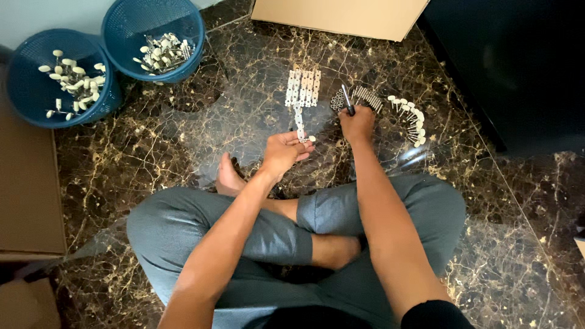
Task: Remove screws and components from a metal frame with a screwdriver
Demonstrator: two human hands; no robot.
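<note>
I sit cross-legged on a dark marble floor. My left hand (283,152) holds a narrow perforated metal strip (300,125) with a small white-capped piece at its lower end. My right hand (358,122) grips a dark-handled screwdriver (347,100), its tip pointing away from me toward a row of screws (368,96) and small rings (336,100). Several more perforated metal strips (303,87) lie side by side just beyond my left hand. A curved row of white-capped pins (411,122) lies to the right of my right hand.
Two blue mesh baskets (36,91) (122,24) at the far left hold several white-capped pieces. A cardboard box (341,15) stands at the top, more cardboard (27,183) along the left edge. A dark cabinet (524,67) fills the upper right.
</note>
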